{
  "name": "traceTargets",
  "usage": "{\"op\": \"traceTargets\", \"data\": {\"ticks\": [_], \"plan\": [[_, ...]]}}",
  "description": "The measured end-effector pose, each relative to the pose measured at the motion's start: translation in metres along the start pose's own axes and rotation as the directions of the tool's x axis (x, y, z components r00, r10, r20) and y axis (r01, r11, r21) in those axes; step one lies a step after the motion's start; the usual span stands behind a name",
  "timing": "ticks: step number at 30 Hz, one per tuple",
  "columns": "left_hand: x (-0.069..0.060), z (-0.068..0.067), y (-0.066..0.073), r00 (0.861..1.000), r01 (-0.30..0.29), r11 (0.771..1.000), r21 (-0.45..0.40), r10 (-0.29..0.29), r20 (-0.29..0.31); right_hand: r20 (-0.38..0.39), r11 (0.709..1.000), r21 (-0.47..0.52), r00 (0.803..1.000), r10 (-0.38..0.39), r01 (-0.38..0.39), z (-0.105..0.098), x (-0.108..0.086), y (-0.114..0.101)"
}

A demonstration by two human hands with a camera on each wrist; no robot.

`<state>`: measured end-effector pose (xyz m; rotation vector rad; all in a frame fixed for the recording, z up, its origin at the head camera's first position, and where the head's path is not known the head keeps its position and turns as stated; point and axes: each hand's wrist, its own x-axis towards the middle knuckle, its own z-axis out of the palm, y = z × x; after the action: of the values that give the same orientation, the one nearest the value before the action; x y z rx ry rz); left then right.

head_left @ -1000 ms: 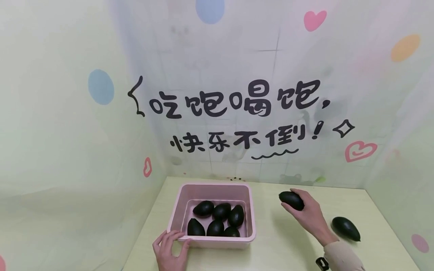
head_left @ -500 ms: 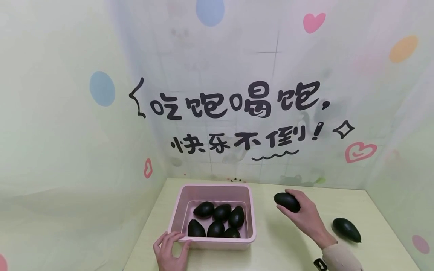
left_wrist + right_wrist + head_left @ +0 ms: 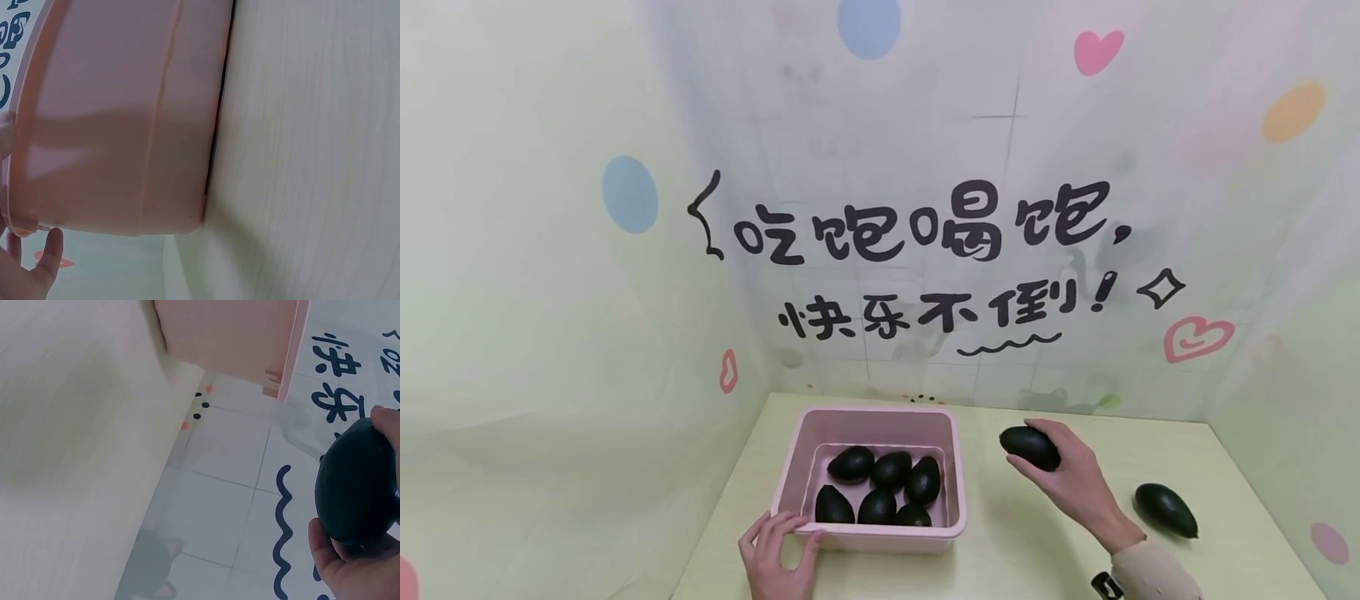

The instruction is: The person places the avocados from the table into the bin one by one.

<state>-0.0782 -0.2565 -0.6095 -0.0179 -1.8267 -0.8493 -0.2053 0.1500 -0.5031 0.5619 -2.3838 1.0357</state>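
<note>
In the head view my right hand (image 3: 1075, 479) grips a dark green avocado (image 3: 1030, 447) above the table, to the right of a pink plastic bin (image 3: 880, 539). The right wrist view shows this avocado (image 3: 355, 481) between the thumb and fingers. My left hand (image 3: 777, 554) holds the bin's front left corner, fingers over the rim and thumb on the near side. Several avocados (image 3: 891, 471) lie inside the bin; its front wall partly hides the nearest ones. Another avocado (image 3: 1166, 509) rests on the table, right of my right forearm.
The bin stands on a pale wood-grain table (image 3: 1015, 558). A printed curtain (image 3: 895, 150) with black lettering rises behind the table's back edge and along both sides. A black band (image 3: 1107, 585) sits at my right wrist.
My right hand has moved a little left toward the bin, carrying the avocado. The left hand stays on the bin's corner, and the other avocados have not moved.
</note>
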Motion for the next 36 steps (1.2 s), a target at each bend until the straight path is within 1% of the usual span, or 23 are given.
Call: {"op": "traceTargets", "data": {"ticks": [6,14,18,24,27,30,32,36], "plan": [[0.0,-0.003,0.003,0.998,0.042,0.999,0.011,-0.043,0.038,0.011,1.0,0.005,1.0,0.002,-0.002,-0.001,0.0,-0.005],[0.0,-0.003,0.003,0.999,0.03,1.0,0.009,-0.03,0.031,0.016,1.0,0.0,1.0,-0.008,0.008,-0.003,0.0,-0.011],[-0.001,-0.003,0.003,0.999,0.041,0.999,0.012,-0.041,0.036,0.022,1.0,-0.003,1.0,-0.019,0.019,-0.004,-0.001,-0.013],[-0.003,-0.004,0.005,0.996,0.073,0.997,0.026,-0.074,0.05,0.037,1.0,-0.014,0.999,-0.025,0.026,-0.003,-0.002,-0.014],[-0.004,-0.005,0.003,0.998,0.055,0.998,0.024,-0.056,0.033,0.041,0.999,-0.012,0.999,-0.035,0.036,-0.003,-0.003,-0.016],[-0.004,-0.004,0.001,1.0,0.023,1.0,0.013,-0.023,0.008,0.041,0.999,-0.007,0.998,-0.043,0.043,-0.004,-0.003,-0.018],[-0.003,-0.004,0.002,1.0,0.024,1.0,0.011,-0.024,0.015,0.041,0.999,-0.007,0.998,-0.043,0.043,-0.005,-0.003,-0.019],[-0.003,-0.004,0.005,0.998,0.049,0.999,0.02,-0.05,0.035,0.046,0.999,-0.01,0.998,-0.043,0.044,-0.006,-0.002,-0.019]]}}
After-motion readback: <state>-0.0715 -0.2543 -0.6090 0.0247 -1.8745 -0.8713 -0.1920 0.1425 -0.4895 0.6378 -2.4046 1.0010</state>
